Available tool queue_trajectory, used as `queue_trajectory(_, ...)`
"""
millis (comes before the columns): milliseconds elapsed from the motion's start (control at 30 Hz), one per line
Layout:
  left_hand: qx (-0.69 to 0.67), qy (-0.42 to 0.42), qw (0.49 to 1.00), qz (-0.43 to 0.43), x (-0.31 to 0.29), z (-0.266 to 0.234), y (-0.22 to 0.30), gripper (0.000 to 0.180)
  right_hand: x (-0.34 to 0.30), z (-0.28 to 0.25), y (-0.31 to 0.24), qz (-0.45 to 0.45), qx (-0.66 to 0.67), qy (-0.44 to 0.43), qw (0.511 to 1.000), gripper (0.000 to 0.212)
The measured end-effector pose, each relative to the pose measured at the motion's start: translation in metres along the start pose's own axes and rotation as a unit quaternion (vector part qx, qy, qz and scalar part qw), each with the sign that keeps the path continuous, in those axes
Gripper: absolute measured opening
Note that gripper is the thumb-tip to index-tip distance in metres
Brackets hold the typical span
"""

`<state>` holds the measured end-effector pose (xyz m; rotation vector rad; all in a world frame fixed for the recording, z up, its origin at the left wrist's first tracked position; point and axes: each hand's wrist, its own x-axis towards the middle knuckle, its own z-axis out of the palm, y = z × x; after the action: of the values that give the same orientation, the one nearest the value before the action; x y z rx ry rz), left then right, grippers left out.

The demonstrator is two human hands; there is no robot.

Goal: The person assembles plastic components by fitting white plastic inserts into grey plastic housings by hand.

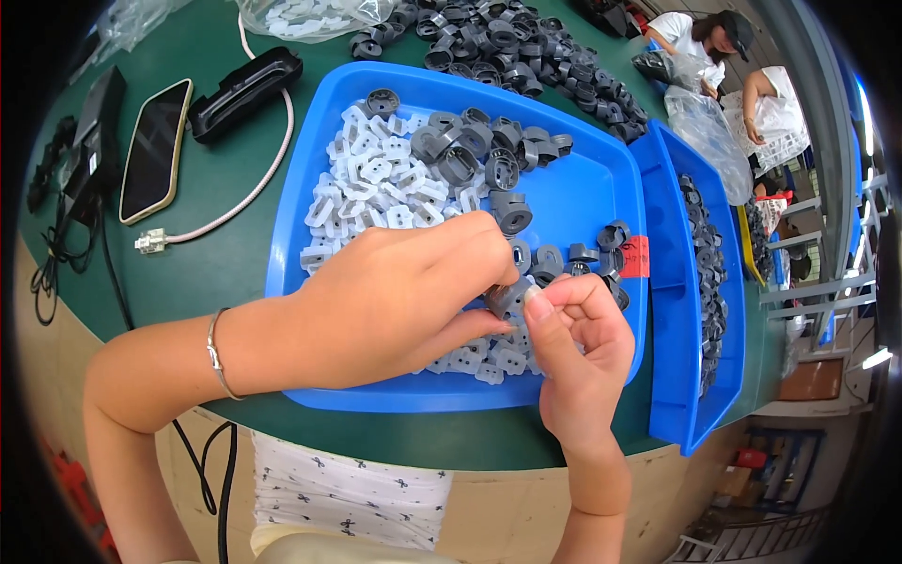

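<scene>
Over a blue tray [324, 103], my two hands meet at a small dark grey round plastic part [507, 299]. My left hand [413, 291], with a thin metal bracelet at its wrist, pinches the part from the left and partly covers it. From the right, the thumb and finger of my right hand [584, 343] press on the same part. White plastic inserts [376, 179] are heaped in the left of the tray, with some below my hands. Loose grey round parts [460, 164] lie at the tray's far middle and beyond my right hand.
A second blue bin [662, 282] with dark parts stands right of the tray. More dark parts [507, 47] are piled behind. To the left lie a phone [155, 150], a black plastic case [246, 94] and a white cable [272, 174]. Co-workers [705, 47] are at the far right.
</scene>
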<state>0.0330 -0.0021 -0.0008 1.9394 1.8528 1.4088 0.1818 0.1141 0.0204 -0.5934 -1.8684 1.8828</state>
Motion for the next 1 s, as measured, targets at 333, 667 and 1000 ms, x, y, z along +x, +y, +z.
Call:
queue_trajectory(333, 0.026, 0.045, 0.996, 0.07, 0.001, 0.005, -0.002, 0.035, -0.002, 0.006, 0.008, -0.022, -0.001, -0.019, 1.0, 0.012)
queue_trajectory(667, -0.018, 0.013, 0.997, 0.072, 0.002, 0.003, 0.0, 0.024, 0.011, -0.003, -0.001, -0.058, -0.086, -0.036, 0.994, 0.011)
queue_trajectory(1000, -0.079, -0.049, 0.993, 0.068, 0.004, -0.001, 0.002, 0.026, 0.018, -0.026, 0.006, -0.102, -0.133, -0.175, 0.97, 0.015)
